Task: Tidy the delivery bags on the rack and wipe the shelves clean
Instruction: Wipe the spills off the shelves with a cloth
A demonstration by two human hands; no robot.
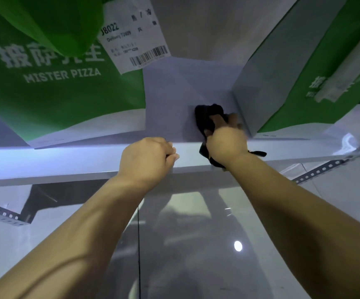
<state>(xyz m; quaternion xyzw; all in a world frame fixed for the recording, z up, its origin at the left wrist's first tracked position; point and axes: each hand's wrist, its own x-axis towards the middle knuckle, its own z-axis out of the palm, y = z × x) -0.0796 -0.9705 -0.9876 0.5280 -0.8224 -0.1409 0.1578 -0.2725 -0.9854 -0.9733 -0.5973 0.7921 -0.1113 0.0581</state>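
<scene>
White shelf (67,160) metal is being wiped in the narrow gap between two green delivery bags. The left bag (45,93), with a printed receipt (131,35) stuck to it, and the right bag (304,93) are both being carried by the same board. A black cloth (205,117) is being gripped in the right hand (226,141), fingers bunched round it, and is being pressed to the shelf just beside the right bag's grey side. The left hand (146,158) is being rested on the shelf's front edge, curled into a fist with nothing seen in it.

The right bag is probably being put at risk: if the stroke is being carried further right, the bag could be shoved askew by the knuckles. The left bag is being kept near the front edge, so a careless sweep might be sending it to the floor (196,244). A loose cloth tail is being left dangling over the edge and may be snagged. Dirt under both bags is likely being missed.
</scene>
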